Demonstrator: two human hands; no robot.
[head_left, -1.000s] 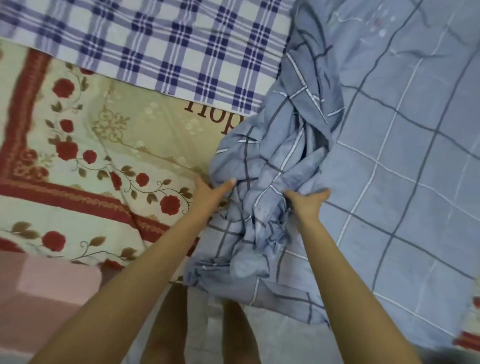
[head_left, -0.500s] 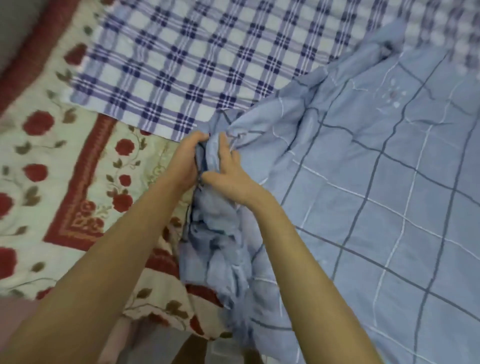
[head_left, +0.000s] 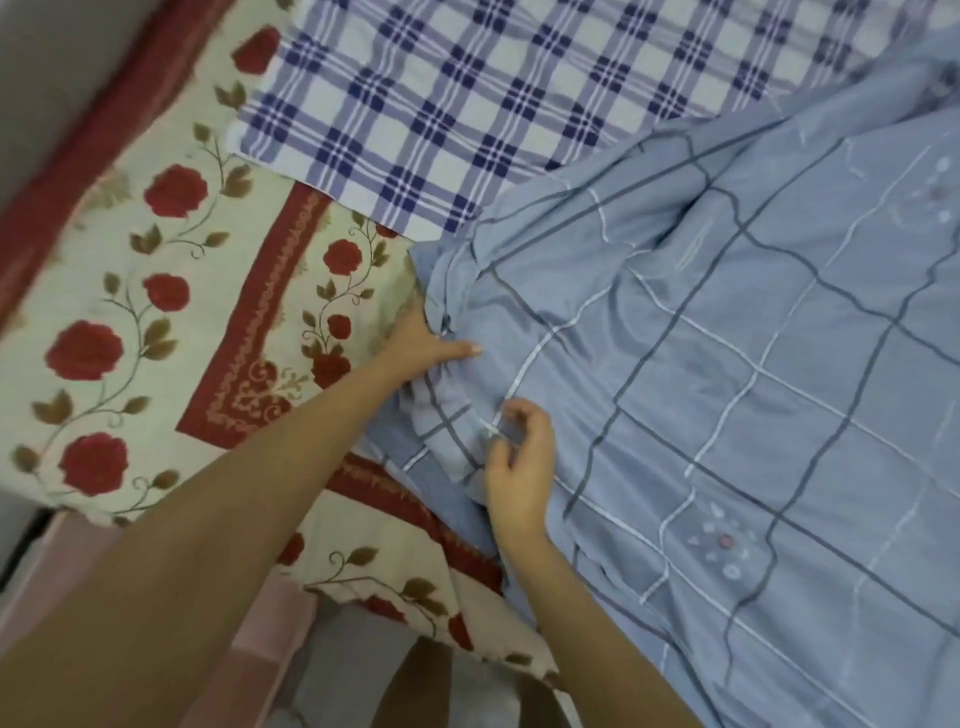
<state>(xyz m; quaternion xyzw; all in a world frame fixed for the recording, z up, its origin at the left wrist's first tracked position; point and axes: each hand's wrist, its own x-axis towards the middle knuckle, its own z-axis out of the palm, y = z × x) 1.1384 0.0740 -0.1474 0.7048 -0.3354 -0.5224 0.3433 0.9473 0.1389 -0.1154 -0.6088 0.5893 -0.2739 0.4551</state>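
A grey-blue checked sheet (head_left: 727, 364) lies spread over the right side of the bed, bunched into folds along its left edge. My left hand (head_left: 421, 343) grips that bunched edge, the thumb lying on top and the fingers hidden under the cloth. Lower down, my right hand (head_left: 519, 467) sits on the sheet with its fingers curled over a small fold. Whether it pinches that fold is unclear.
A cream bedspread with red roses (head_left: 156, 312) covers the bed's left side. Over its far part lies a blue-and-white plaid cloth (head_left: 467, 104). The bed's near edge is at the bottom, with my legs (head_left: 415, 686) and the floor below it.
The bunched sheet now lies flatter and more spread out. My hands, together on the gathered cloth before, have parted: the left stays at the edge, the right has drawn back toward me.
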